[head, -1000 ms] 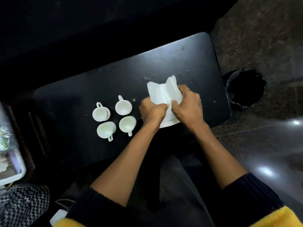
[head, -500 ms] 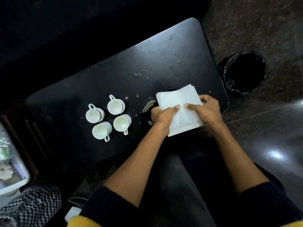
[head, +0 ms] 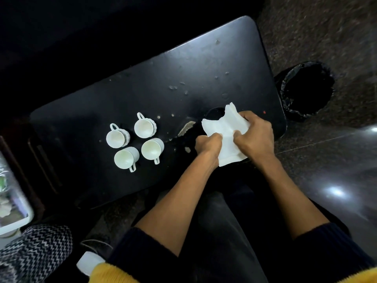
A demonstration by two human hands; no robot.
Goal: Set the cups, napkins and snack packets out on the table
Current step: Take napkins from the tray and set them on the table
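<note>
A stack of white paper napkins (head: 225,131) is held over the near right part of the black table (head: 142,82). My left hand (head: 208,145) grips its near left edge with curled fingers. My right hand (head: 254,135) grips its right side, and the stack bends up between them. Under the far edge of the napkins a dark round object (head: 214,114) shows on the table. Several white handled cups (head: 134,140) stand in a tight square left of my hands. No snack packet is plainly visible.
A black-lined bin (head: 307,90) stands on the floor off the table's right end. A white tray (head: 12,203) holding unclear items sits at the far left edge. Crumbs and a chipped patch (head: 185,128) mark the tabletop. A zigzag-patterned cloth (head: 34,254) lies bottom left.
The flat napkin stack is now bent and bunched between both hands. My right hand has closed further over its right side. The view shifted slightly.
</note>
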